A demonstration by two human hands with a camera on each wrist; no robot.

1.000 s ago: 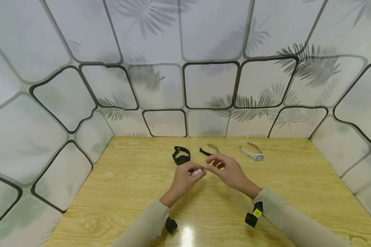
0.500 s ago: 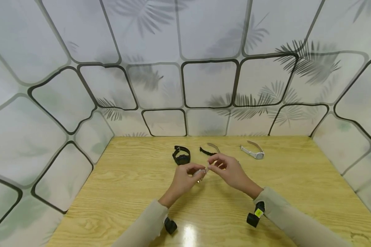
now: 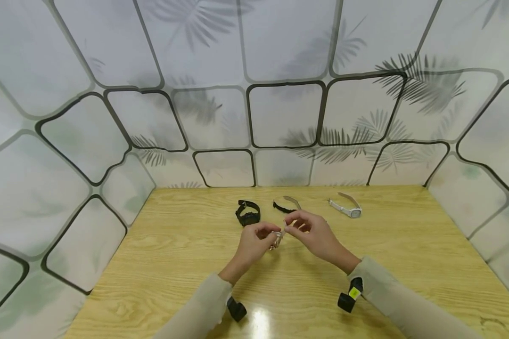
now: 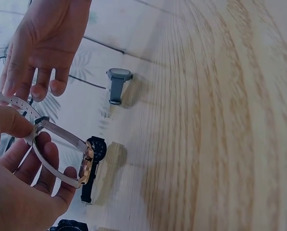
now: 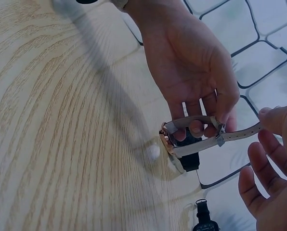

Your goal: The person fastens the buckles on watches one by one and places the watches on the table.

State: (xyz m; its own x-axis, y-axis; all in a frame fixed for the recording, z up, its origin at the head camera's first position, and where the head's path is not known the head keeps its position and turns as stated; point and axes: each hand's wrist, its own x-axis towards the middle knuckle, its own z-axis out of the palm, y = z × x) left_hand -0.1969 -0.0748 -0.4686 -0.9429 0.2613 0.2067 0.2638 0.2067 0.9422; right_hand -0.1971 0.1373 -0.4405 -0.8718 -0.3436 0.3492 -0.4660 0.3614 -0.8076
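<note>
A wristwatch with a pale strap (image 4: 52, 168) and a rose-gold case (image 4: 87, 166) is held up between both hands, its strap looped through the buckle (image 4: 40, 124). My left hand (image 3: 254, 242) pinches the strap at the buckle between thumb and fingers. The free strap end, with its row of holes, is pinched by my right hand (image 3: 316, 234), best seen in the right wrist view, where the strap tail (image 5: 242, 133) runs to the right thumb (image 5: 273, 118). Below the left fingers in the head view hangs the gold case, partly hidden.
Beyond the hands, three more watches lie on the wooden table (image 3: 174, 245): a chunky black watch (image 3: 250, 218), a thin black-strapped watch (image 3: 284, 208) partly behind the right hand, and a white watch (image 3: 355, 213). A patterned backdrop (image 3: 288, 117) surrounds the table's back and sides.
The held watch has turned in the left hand, so its gold case now shows below the fingers. The right fingertips have shifted slightly right with the strap end.
</note>
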